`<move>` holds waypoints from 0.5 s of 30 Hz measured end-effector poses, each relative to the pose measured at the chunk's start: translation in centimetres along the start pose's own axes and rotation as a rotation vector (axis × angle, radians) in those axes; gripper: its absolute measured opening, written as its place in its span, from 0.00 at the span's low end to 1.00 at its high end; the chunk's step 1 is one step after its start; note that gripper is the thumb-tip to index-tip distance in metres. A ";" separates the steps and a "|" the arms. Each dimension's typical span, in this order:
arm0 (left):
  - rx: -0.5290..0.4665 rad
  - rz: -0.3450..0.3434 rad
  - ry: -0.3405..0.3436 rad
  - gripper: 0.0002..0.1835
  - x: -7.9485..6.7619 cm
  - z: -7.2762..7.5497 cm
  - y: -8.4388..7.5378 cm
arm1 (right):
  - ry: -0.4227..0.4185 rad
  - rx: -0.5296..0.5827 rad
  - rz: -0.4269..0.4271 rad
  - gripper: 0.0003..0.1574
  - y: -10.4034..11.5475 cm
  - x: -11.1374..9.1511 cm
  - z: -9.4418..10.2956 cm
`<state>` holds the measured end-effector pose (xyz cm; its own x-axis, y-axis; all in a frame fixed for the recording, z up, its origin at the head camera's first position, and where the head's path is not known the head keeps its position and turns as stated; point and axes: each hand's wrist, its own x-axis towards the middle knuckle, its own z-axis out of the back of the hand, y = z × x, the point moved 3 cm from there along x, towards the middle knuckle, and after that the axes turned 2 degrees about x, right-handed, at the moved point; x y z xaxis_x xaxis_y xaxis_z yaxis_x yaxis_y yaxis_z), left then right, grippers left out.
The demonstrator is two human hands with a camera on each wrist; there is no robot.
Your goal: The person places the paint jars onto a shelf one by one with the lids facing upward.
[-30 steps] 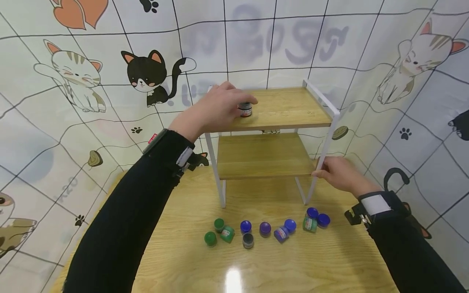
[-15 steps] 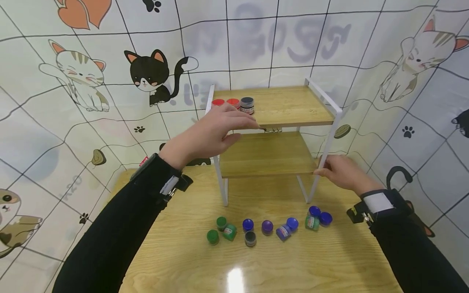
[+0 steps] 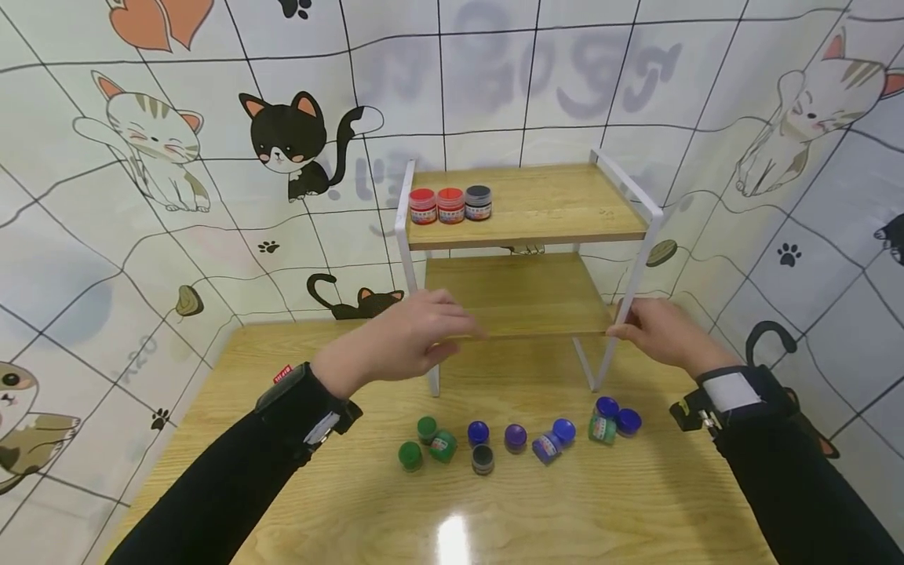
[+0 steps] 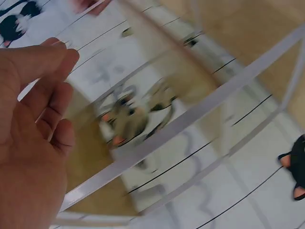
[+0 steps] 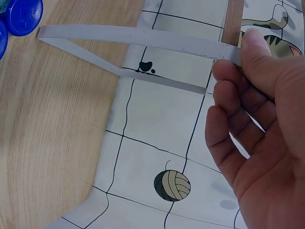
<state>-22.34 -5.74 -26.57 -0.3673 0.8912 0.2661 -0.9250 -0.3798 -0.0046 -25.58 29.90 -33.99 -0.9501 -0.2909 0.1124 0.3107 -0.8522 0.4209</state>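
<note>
Right hand (image 3: 653, 336): grip holding white rack (image 3: 639, 263), right post.
I see left hand (image 3: 406, 337) hovering, grip loose, narrow; three jars (image 3: 450, 206) stand on top shelf (image 3: 558, 200), left edge.

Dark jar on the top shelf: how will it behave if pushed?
The dark jar probably slides before tipping: it stands upright and looks squat. Likely stiff, given its clean-edged cylindrical shape. If knocked over, its round side might let it roll.

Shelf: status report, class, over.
Left hand empty, before shelf; right hand grips its frame. Three jars on top board, others on table. No obstruction seen.
</note>
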 end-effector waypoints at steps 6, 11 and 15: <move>0.014 0.083 0.229 0.19 -1.6 -4.4 -0.1 | -0.009 0.007 -0.002 0.10 0.0 -0.1 -0.1; -0.023 0.168 0.399 0.20 -3.0 -8.0 0.1 | -0.005 0.019 -0.002 0.11 0.0 -0.1 -0.1; -0.057 0.249 0.469 0.20 -4.2 -10.5 0.5 | -0.006 0.016 0.002 0.11 0.0 -0.1 -0.1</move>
<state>-22.22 -7.11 -37.79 -0.5682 0.7960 -0.2089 -0.8034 -0.5915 -0.0686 -25.45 29.93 -34.09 -0.9497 -0.2899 0.1187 0.3121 -0.8444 0.4353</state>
